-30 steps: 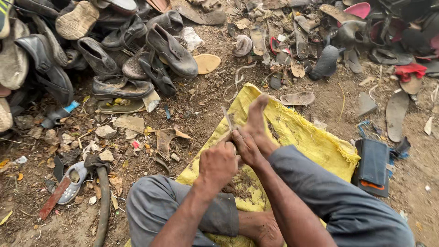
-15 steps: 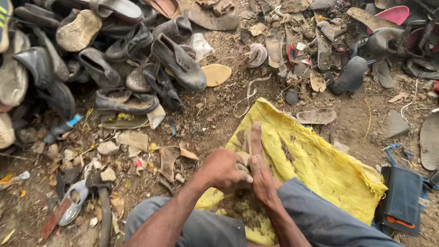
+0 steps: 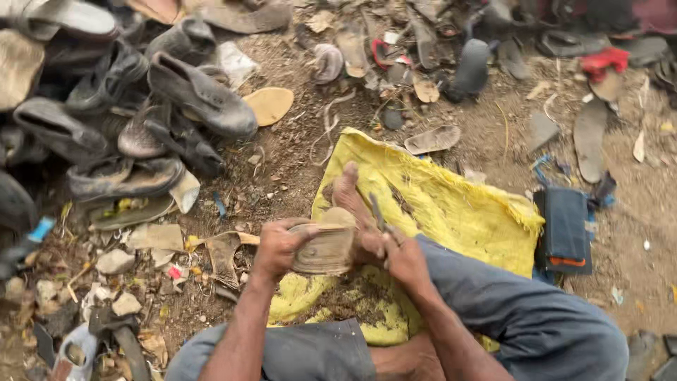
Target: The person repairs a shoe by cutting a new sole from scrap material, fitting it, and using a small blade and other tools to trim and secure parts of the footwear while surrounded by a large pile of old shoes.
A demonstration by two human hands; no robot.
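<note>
Item: worn tan shoe sole [image 3: 326,248], dusty, curved, held on edge over the near middle of a frayed yellow woven sack [image 3: 451,204] spread on the dirt ground [image 3: 493,127]. Left hand [image 3: 278,247] closed around the sole's left end. Right hand [image 3: 402,255] closed on a thin dark metal blade [image 3: 377,212], touching the sole's right end. A bare foot [image 3: 349,194] rests on the sack just behind the sole. Pile of worn dark leather shoes [image 3: 190,95] at the far-left ground. Flat dark blue pouch [image 3: 564,229] lies just beside the sack's right edge.
</note>
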